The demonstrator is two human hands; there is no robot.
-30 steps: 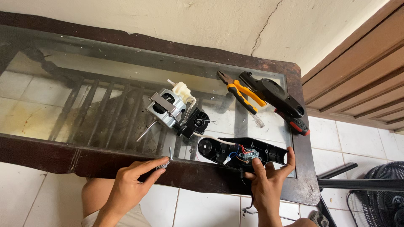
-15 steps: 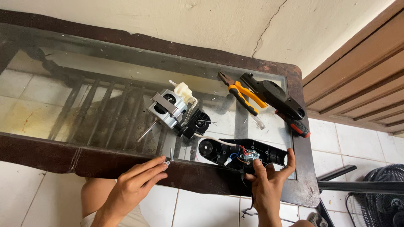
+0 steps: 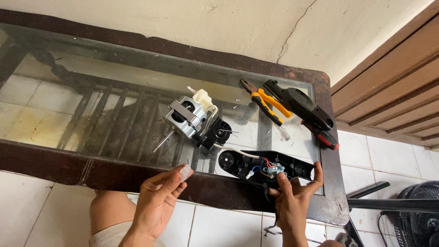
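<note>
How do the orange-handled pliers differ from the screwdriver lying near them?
The pliers have orange-and-black handles; the screwdriver has a red-and-black handle. The pliers lie fully in view, while a black cover hides most of the screwdriver. Both rest untouched on the glass table, far from both hands.

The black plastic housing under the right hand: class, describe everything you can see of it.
The black plastic housing is a long, rounded shell lying open side up on the glass table, near its front right corner. Inside show a round recess at its left end, red, blue and white wires and a small metal part in the middle. A white cable runs from it toward the fan motor. The right hand grips its near edge, fingers on the wiring; its thumb hooks the right end.
</note>
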